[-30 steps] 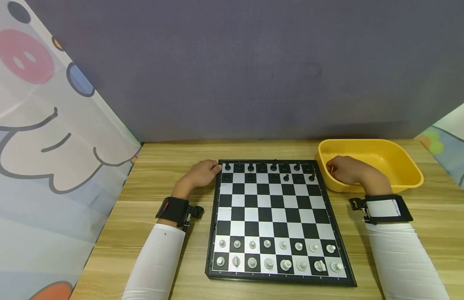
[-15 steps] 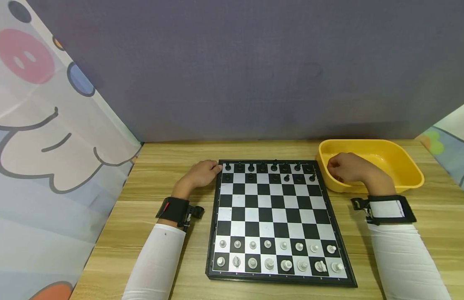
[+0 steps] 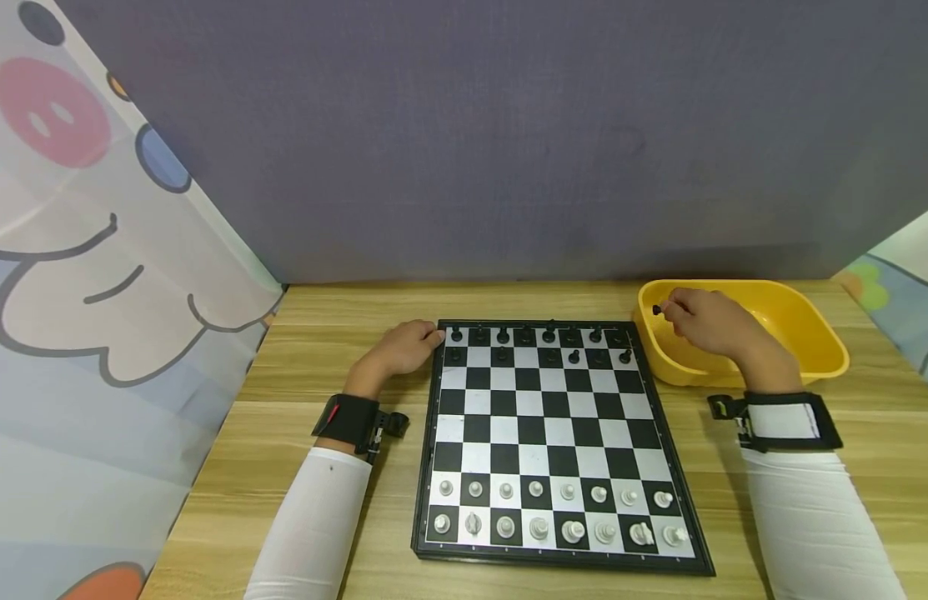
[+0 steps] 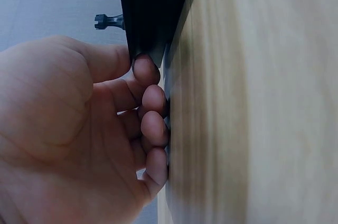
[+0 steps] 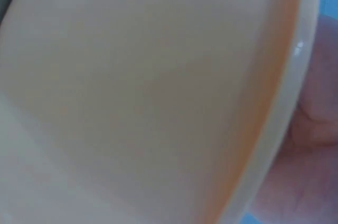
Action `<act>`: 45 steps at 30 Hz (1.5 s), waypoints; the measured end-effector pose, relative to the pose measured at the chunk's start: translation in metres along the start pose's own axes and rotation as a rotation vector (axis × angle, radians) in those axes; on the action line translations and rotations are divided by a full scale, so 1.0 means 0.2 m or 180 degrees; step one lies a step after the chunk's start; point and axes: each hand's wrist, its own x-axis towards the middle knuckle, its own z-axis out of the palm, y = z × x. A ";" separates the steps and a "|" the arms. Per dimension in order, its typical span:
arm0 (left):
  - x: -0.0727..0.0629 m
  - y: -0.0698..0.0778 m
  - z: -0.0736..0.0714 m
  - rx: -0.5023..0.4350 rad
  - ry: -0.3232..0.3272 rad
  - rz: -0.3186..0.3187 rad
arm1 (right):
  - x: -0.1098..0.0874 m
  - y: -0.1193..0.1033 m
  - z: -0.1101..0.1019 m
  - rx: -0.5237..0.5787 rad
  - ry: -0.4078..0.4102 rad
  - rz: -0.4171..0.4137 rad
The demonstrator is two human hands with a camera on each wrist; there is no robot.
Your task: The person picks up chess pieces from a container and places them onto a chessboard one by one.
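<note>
A black-and-white chessboard (image 3: pixel 557 431) lies on the wooden table. My left hand (image 3: pixel 403 346) holds its far left corner; in the left wrist view, thumb and index finger (image 4: pixel 145 69) pinch the board's dark edge, other fingers curled near the tabletop. Over the yellow basin (image 3: pixel 827 354), my right hand (image 3: pixel 709 323) pinches a small black chess piece (image 3: pixel 656 310) at the fingertips. In the right wrist view the basin's wall hides most of that hand (image 5: pixel 306 166) and the piece. Several black chess pieces (image 3: pixel 503 335) stand along the board's far rows.
White chess pieces (image 3: pixel 539 527) fill the two near rows of the board. A grey panel (image 3: pixel 464 167) rises behind the table (image 3: pixel 298 492). A cartoon-printed sheet (image 3: pixel 96 333) hangs at the left. The basin stands close to the board's far right corner.
My right hand has risen from low inside the basin and moved slightly away and right, and a black chess piece now shows at its fingertips. The left hand stays put.
</note>
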 end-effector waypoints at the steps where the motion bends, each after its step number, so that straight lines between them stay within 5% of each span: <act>1: 0.00 0.00 0.00 -0.0006 0.0000 0.0001 | 0.00 0.00 0.00 -0.0023 0.0080 -0.0022; 13: -0.01 0.01 0.00 0.0000 0.0023 0.0032 | -0.04 -0.13 -0.02 0.0270 0.0619 -0.0333; 24: 0.00 0.01 -0.01 0.0026 0.0008 0.0062 | -0.09 -0.34 -0.01 0.0510 0.0413 -0.0589; 45: -0.01 -0.01 0.00 0.0040 0.0035 0.0040 | 0.03 -0.85 0.00 0.0007 0.0202 -0.1536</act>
